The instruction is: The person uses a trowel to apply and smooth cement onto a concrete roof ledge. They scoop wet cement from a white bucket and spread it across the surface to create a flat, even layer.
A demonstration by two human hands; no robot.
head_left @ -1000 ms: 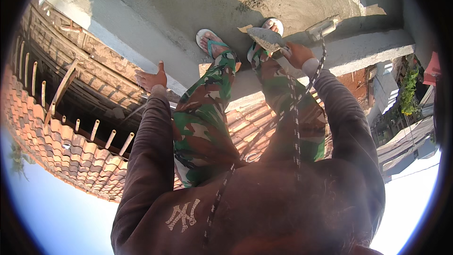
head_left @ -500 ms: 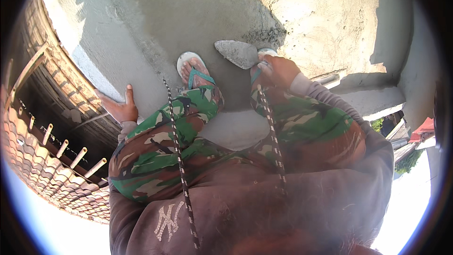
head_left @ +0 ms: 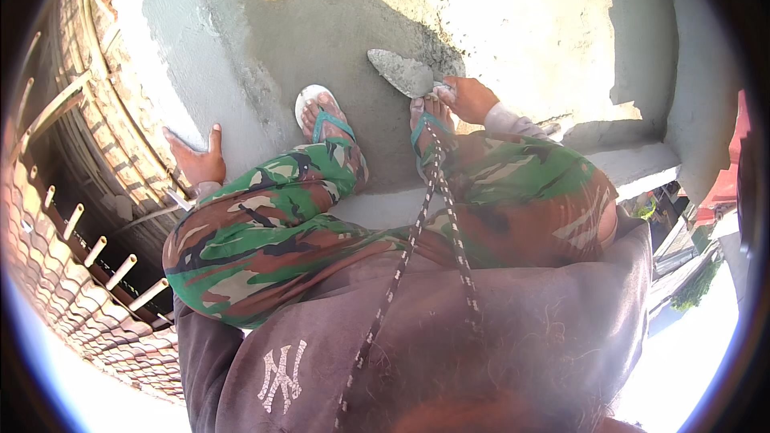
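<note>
In my right hand [head_left: 472, 99] is a pointed trowel [head_left: 403, 72], gripped by its handle just beyond my right foot. Its blade points to the far left, and a lump of wet grey mortar lies on it. Below the blade is a smooth grey cement floor [head_left: 297, 40], partly in shadow. My left hand [head_left: 198, 157] rests on the pale cement ledge [head_left: 172, 96] at the left, thumb and fingers apart, with nothing in it. Both feet, in white sandals [head_left: 327, 116] with teal straps, stand on the cement between my hands.
Past the ledge on the left is a drop to a tiled roof [head_left: 96, 317] with several pale poles sticking out and a woven bamboo panel [head_left: 120, 112]. A raised cement sill [head_left: 634, 168] runs along the right. Two hood cords [head_left: 401, 265] dangle before me.
The trowel's blade now carries a lump of mortar, where it looked nearly bare before. My view has shifted slightly, and the hood cords have swung together. My left hand stays on the ledge.
</note>
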